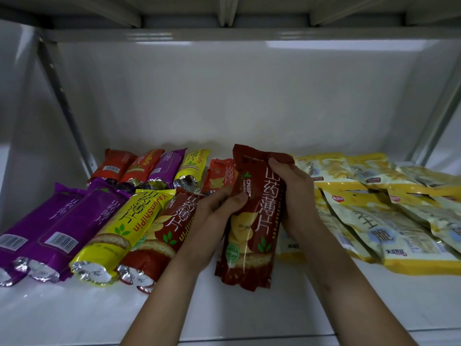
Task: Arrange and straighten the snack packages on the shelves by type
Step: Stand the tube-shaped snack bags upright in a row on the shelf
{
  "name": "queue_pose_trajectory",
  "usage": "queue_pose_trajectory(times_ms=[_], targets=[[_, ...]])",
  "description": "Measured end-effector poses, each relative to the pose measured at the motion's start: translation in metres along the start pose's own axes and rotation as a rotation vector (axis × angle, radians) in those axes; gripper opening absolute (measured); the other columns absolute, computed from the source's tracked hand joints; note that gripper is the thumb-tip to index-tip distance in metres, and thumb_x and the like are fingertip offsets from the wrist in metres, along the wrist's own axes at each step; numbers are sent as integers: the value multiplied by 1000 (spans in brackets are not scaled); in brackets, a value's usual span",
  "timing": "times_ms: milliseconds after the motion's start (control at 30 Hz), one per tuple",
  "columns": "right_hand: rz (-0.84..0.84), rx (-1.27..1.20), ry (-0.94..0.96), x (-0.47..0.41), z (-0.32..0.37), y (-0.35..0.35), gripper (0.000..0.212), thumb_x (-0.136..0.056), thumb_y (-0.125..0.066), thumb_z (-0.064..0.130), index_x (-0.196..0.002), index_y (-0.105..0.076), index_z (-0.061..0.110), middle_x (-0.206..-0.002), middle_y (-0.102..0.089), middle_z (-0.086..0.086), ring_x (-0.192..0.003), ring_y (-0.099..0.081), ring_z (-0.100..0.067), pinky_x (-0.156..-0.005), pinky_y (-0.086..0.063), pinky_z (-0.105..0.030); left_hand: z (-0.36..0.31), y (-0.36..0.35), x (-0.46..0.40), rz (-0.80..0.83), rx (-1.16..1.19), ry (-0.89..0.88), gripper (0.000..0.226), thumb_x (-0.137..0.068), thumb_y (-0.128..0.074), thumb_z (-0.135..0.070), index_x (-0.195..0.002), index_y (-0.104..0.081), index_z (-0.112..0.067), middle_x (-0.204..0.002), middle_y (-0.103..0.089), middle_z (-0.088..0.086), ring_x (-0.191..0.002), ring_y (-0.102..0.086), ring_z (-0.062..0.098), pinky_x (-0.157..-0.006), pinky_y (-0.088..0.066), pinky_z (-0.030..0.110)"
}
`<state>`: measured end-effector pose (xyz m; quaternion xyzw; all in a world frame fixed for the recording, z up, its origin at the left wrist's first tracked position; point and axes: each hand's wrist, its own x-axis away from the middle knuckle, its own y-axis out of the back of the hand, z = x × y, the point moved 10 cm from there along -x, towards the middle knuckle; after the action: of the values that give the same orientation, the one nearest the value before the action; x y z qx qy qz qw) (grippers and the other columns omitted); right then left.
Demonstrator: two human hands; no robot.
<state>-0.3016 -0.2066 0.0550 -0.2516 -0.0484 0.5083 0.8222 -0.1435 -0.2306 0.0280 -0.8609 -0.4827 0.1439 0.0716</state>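
Observation:
A dark red yam-crisp pack (pixel 254 221) stands lengthwise in the middle of the white shelf (pixel 249 308), its far end lifted. My left hand (pixel 214 208) grips its left edge with the thumb on the front. My right hand (pixel 291 196) grips its right side, fingers curled over the top. To the left lie another red pack (pixel 159 236), a yellow pack (pixel 119 226) and two purple packs (pixel 57 226) in a row. A back row (pixel 149 168) holds red, purple and yellow packs.
Several flat yellow-and-white snack bags (pixel 389 216) overlap in a loose pile on the right half of the shelf. Grey metal uprights (pixel 62 103) frame the sides, and another shelf (pixel 224 21) sits overhead. Bare shelf surface runs along the front edge.

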Motion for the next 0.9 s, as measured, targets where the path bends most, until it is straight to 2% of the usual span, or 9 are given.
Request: queue_pose_trajectory(times_ms=[67,167,267,367,467,533,667,800,900], targets=[[1,18,14,0,1,2,8,-94,-72,14,-94,-76,7,-86,-78,-8,-76,-75,-23,-69,-63,-36,0,-4,1,12,15,13,26,-98,-62,-24,-117,-75,-11,-116,-77,13,-108,-74,31,-88,-58,37],[24,48,14,1,0,-1,6,-93,-73,11,-94,-75,5,-83,-78,-7,-73,-75,-21,-67,-61,-34,-3,-4,1,-25,2,-9,37,-99,-59,-35,-123,-73,-11,-121,-77,10,-114,-73,28,-99,-57,41],[75,65,-18,1,-7,-11,13,-93,-75,21,-92,-77,8,-85,-78,-7,-76,-75,-22,-73,-62,-36,-5,7,0,-100,18,-32,26,-101,-62,-30,-109,-81,-13,-115,-78,13,-108,-74,31,-97,-56,45],[107,106,-51,0,-14,-16,29,-92,-73,42,-90,-80,15,-95,-78,-10,-88,-74,-28,-90,-59,-46,-5,14,0,-146,10,-29,22,-101,-63,-22,-94,-82,-14,-105,-79,15,-96,-76,29,-85,-58,41],[86,154,-29,-1,-14,-12,26,-96,-71,36,-90,-81,13,-92,-80,-8,-84,-76,-25,-83,-61,-39,-5,20,0,-178,16,-31,23,-101,-63,-22,-101,-77,-4,-108,-77,19,-100,-75,35,-95,-58,51],[81,193,-3,0,-13,-10,24,-97,-71,30,-91,-80,10,-90,-80,-7,-82,-76,-21,-75,-59,-31,-4,22,1,-196,4,-9,26,-101,-61,-29,-104,-78,-9,-110,-78,17,-103,-75,35,-100,-56,55],[85,268,3,0,-16,-11,27,-96,-72,30,-96,-80,4,-94,-81,-13,-85,-77,-25,-80,-61,-35,-4,19,2,-209,41,31,33,-103,-57,-42,-114,-77,-17,-112,-79,11,-104,-76,32,-96,-59,48],[117,285,-30,1,-20,-18,38,-94,-69,46,-99,-82,10,-99,-81,-11,-94,-77,-30,-88,-62,-40,-6,28,3,-259,41,6,30,-102,-62,-35,-109,-75,-9,-106,-78,16,-97,-76,35,-88,-60,46],[144,322,-51,2,-22,-18,42,-88,-67,56,-88,-82,17,-92,-81,-6,-88,-78,-26,-87,-62,-39,-9,31,3,-287,57,-19,28,-104,-59,-30,-114,-75,-9,-110,-78,16,-102,-75,37,-91,-59,47]])
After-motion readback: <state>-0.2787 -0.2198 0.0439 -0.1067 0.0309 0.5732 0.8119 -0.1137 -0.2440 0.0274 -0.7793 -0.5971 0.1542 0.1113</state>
